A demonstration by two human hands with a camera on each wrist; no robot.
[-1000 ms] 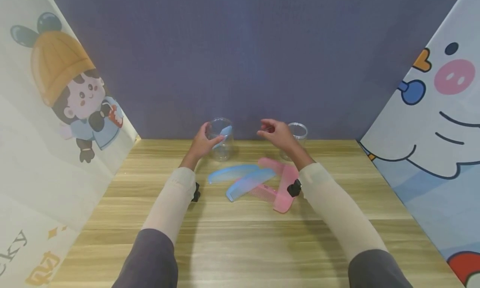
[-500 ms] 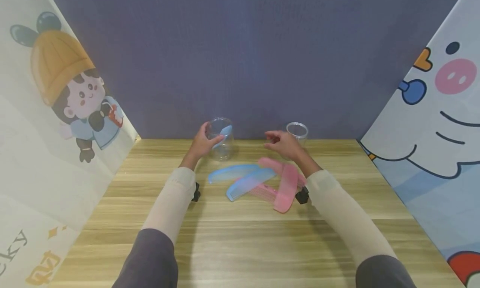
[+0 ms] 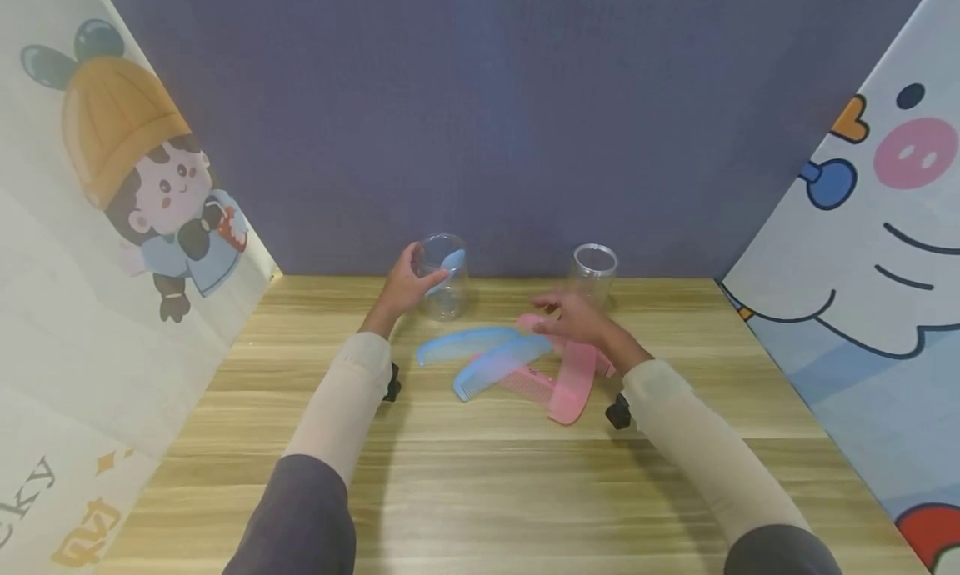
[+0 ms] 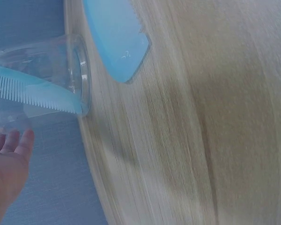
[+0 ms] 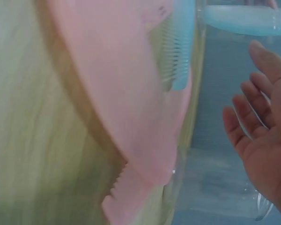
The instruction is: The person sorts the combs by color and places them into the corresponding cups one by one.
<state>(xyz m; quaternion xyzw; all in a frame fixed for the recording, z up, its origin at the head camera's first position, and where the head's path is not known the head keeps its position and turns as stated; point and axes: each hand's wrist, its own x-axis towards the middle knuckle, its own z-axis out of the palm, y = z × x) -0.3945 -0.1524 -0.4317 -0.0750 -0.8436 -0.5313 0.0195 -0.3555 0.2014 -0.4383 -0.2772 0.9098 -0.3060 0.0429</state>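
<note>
My left hand (image 3: 403, 289) grips a clear plastic cup (image 3: 446, 307) at the back of the table, thumb across its near side. A blue comb (image 4: 33, 91) leans inside that cup, teeth visible in the left wrist view. Over the pile of combs hovers my right hand (image 3: 579, 318), fingers parted and holding nothing, as the right wrist view (image 5: 271, 131) confirms. Below it lie pink combs, one of them in front (image 3: 572, 387), one partly under a blue comb (image 3: 501, 368), and one running back beneath the hand. Another blue comb (image 3: 461, 343) lies left of these.
A second clear cup (image 3: 595, 261) stands behind my right hand, its lower part partly hidden. The wooden table (image 3: 480, 492) meets a dark blue panel (image 3: 480, 125) at the back. Printed panels flank both sides.
My right hand has come down and toward me, from beside the right cup to above the pink combs. More of that cup shows. My left hand and its cup stay put.
</note>
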